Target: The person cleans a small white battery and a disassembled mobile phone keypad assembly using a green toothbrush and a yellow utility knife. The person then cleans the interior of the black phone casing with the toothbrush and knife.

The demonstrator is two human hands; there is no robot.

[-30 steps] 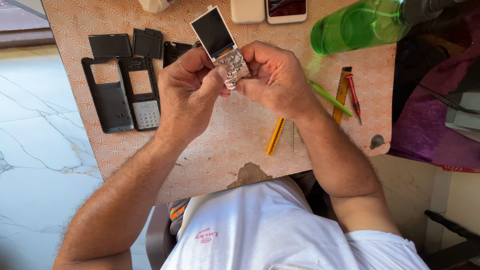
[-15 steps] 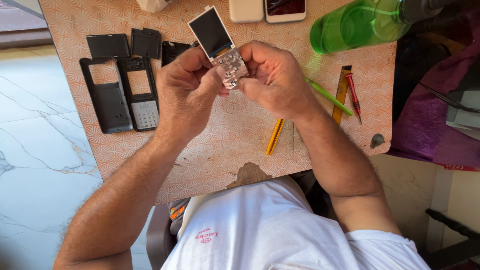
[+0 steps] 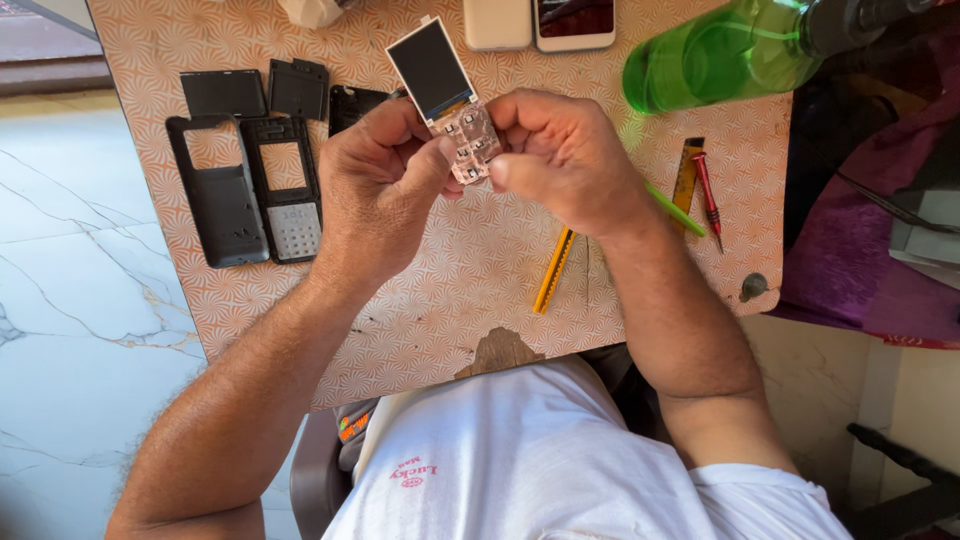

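We clamp the left hand (image 3: 375,190) and right hand (image 3: 560,155) on the bare phone board with dark screen (image 3: 447,95), above the orange patterned table (image 3: 450,270). We judge this as inspection during disassembly; next needs a steady grip. Beyond lie the black plastic phone housings (image 3: 255,180).

Two phones (image 3: 537,22), one bottle (image 3: 720,62), two screwdrivers (image 3: 708,194).

Glossy screen (image 3: 432,67), matt black plastic housings (image 3: 218,195), seemingly translucent green bottle (image 3: 720,57).

phone shells (image 3: 250,190) left of bottle (image 3: 720,60)
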